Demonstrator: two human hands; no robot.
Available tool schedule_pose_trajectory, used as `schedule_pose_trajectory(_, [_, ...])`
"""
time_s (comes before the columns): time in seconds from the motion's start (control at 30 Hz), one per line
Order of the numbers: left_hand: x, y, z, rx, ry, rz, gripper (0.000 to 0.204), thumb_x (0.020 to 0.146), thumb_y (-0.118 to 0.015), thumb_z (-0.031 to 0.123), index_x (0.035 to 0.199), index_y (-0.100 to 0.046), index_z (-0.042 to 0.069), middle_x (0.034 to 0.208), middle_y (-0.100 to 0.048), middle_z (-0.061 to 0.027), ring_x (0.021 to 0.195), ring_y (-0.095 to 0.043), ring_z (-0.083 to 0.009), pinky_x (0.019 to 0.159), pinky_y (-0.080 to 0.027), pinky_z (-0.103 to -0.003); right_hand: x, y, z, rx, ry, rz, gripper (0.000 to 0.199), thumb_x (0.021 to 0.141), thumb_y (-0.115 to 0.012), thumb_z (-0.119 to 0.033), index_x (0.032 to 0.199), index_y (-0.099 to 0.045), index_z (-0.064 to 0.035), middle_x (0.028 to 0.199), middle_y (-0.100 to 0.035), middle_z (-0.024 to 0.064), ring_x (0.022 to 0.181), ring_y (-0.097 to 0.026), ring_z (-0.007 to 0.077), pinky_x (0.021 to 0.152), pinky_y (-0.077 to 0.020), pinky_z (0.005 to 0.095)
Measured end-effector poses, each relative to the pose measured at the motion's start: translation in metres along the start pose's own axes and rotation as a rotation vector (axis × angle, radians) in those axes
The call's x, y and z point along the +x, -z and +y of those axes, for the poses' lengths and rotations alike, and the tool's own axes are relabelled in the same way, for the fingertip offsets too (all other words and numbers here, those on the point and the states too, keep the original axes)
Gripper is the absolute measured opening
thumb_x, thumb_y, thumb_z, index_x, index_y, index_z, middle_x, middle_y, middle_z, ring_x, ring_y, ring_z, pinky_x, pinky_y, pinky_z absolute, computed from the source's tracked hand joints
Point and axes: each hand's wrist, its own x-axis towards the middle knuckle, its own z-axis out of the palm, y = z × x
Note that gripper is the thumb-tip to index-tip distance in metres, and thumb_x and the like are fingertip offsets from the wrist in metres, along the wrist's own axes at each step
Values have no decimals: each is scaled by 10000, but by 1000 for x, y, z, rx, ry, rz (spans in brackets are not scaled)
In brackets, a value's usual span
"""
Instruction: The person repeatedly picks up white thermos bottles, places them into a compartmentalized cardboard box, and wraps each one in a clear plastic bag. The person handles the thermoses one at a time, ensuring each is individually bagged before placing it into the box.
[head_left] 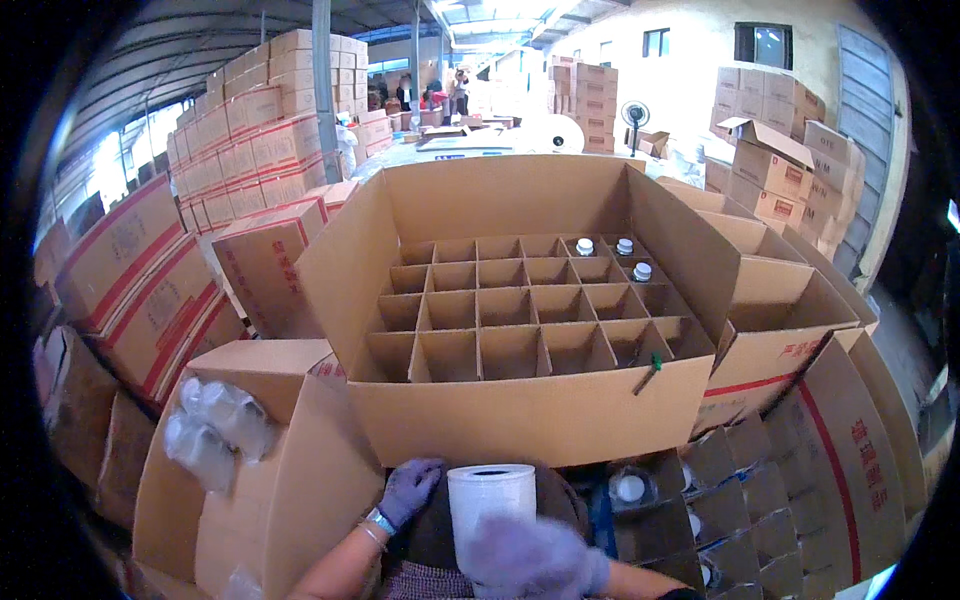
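A white cylindrical roll with a dark hollow core stands upright at my lap. My right hand, in a purple-grey glove, is over its lower front and smeared by motion; I cannot make out its fingers. To the left of the roll my gloved left hand lies on my leg, fingers out and nothing visible in it. Just beyond stands an open carton with a cardboard divider grid. Three white-capped bottles sit in its far right cells. A slim green-tipped tool hangs at the carton's near edge.
At the left, an open carton holds clear plastic-wrapped items. Lower right, a divided carton contains several white-capped bottles. Open cartons crowd the right side. Stacked boxes and a fan stand farther back.
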Motion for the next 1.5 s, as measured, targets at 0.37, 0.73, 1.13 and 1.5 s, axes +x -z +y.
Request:
schedule_pose_trajectory(0.37, [5,-23,109,-162,-424,-421,409,937,-625,224,1292,-560,29,1168,-653,-151,1124,-625,-299,966,-495,-395,28,-58,-162,-1065,742,-884,437,791,-748,-340,1144,-674,-93,1234,-599,135,1176,-560,351,1022,-427,521])
schedule_pose_trajectory(0.73, [-125,-11,150,-736,270,-191,741,946,-684,214,1506,-301,-83,1370,-570,-198,1220,-585,-227,1038,-465,-357,26,25,-74,-929,-34,-246,772,807,-713,-434,1449,-477,-75,1385,-517,195,1307,-477,344,1145,-346,441])
schedule_pose_trajectory(1.13, [-100,25,150,-848,381,-520,711,804,-818,303,1411,-549,47,1350,-620,-100,1231,-573,-193,1039,-459,-350,7,-15,-91,-930,182,-295,451,863,-668,-330,1248,-634,-99,1235,-641,159,1191,-600,325,1039,-467,419])
schedule_pose_trajectory(1.5, [-73,33,121,-903,244,-778,714,875,-751,243,1489,-450,39,1300,-635,-84,1151,-613,-164,1002,-483,-322,-9,-30,-107,-1041,432,-549,616,843,-692,-361,1376,-528,-99,1391,-520,180,1267,-519,366,1087,-411,437])
